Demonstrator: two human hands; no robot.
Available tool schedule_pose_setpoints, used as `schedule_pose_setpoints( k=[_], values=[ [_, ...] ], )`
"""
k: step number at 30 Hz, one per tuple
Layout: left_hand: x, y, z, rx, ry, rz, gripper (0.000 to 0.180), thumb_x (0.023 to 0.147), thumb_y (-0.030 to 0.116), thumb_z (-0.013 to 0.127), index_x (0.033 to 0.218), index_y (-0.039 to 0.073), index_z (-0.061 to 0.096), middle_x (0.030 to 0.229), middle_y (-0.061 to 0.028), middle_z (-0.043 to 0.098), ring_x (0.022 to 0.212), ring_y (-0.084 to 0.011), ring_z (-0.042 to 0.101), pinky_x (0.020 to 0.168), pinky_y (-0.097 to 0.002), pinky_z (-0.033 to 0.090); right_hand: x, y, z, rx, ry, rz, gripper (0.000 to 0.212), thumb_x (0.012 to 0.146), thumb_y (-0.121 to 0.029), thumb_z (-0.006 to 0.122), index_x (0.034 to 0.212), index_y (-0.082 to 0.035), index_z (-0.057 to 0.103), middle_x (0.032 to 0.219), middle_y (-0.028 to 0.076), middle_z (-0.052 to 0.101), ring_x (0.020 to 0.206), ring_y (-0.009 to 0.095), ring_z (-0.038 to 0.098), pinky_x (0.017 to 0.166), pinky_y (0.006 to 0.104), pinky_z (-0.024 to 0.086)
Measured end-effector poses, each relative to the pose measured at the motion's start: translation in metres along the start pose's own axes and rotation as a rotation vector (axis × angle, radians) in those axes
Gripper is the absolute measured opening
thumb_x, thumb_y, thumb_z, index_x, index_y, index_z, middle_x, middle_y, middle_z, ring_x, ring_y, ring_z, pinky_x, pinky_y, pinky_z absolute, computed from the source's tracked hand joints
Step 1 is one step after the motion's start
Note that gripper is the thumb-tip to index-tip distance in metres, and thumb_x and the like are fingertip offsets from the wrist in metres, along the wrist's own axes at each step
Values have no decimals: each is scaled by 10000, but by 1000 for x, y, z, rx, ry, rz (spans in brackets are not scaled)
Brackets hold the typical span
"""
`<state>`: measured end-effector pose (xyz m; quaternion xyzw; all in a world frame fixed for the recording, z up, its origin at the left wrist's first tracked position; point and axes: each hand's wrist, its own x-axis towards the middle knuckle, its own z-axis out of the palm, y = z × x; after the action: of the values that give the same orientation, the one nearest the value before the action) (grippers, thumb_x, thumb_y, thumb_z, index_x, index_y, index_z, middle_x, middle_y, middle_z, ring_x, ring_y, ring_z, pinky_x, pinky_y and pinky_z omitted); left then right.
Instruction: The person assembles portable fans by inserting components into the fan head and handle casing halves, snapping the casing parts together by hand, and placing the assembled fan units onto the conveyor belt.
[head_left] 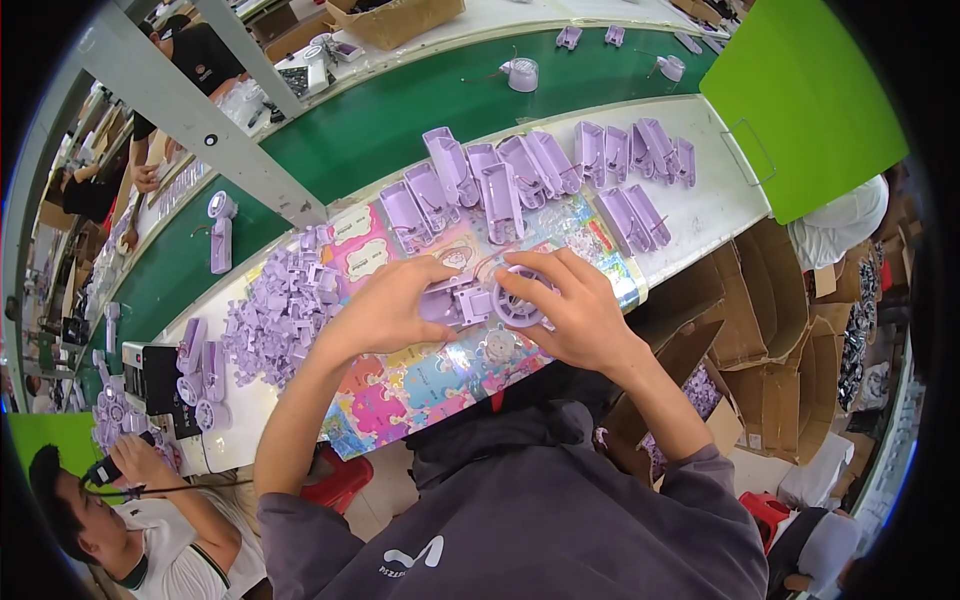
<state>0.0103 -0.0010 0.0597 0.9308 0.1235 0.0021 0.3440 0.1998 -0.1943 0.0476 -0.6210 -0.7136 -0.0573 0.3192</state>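
Note:
Over the colourful printed mat [400,395], both hands meet around purple plastic parts. My left hand [395,305] is closed on a purple handle housing [440,308], thumb on the near side and fingers on the far side. A small square purple piece [474,304] sits at the housing's right end. My right hand [575,310] grips a round purple fan head [515,298] with a ring-shaped rim, right beside that piece. Whether the head and housing are joined cannot be made out. Beyond the hands stand several open purple housings [500,200] with thin wires.
A heap of small purple parts [285,305] lies left of the mat. The green conveyor belt [420,125] runs behind the table, carrying scattered fan parts. A grey metal post [215,125] rises at the left. Cardboard boxes [770,300] stand at the right. A co-worker [150,520] sits lower left.

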Motion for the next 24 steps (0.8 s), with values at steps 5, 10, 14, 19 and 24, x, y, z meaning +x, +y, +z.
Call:
schedule_pose_setpoints(
  k=[5, 10, 14, 19, 24],
  values=[
    [1, 3, 4, -152, -56, -25, 702, 650, 215, 893, 1256, -41, 646, 1140, -239, 703, 1079, -400, 667, 953, -435, 514, 3, -4, 0, -66, 4, -16, 617, 597, -97, 850, 1190, -102, 681, 1245, 66, 645, 864, 267, 605, 738, 381, 526],
    [-2, 17, 4, -333, -30, -151, 532, 776, 208, 839, 1219, -42, 682, 1090, -244, 724, 995, -356, 709, 901, -400, 527, 2, -12, -1, -151, 10, -28, 500, 684, -57, 724, 1181, -104, 688, 1186, 66, 642, 872, 239, 600, 713, 355, 538],
    [-2, 9, 16, -295, 90, -79, 441, 837, 199, 795, 1197, -36, 699, 1046, -239, 734, 953, -336, 717, 886, -393, 530, 1, -10, 2, -193, 41, -66, 647, 544, -69, 793, 1183, -117, 701, 1231, 67, 648, 843, 250, 603, 692, 365, 527],
    [-5, -1, 25, -485, 116, -99, 425, 841, 127, 799, 1221, -34, 699, 1044, -169, 763, 939, -206, 703, 877, -352, 530, 5, -7, 3, -145, 60, -113, 640, 550, -44, 774, 1183, -118, 709, 1236, 74, 652, 855, 256, 603, 692, 359, 527],
    [-6, -12, 27, -674, 126, -138, 385, 850, 71, 789, 1217, -19, 717, 1053, -92, 767, 939, -123, 659, 872, -313, 523, 12, 4, 6, -17, 29, -92, 634, 595, -28, 792, 1215, -102, 685, 1277, 88, 639, 906, 282, 606, 718, 367, 537]
  ],
)
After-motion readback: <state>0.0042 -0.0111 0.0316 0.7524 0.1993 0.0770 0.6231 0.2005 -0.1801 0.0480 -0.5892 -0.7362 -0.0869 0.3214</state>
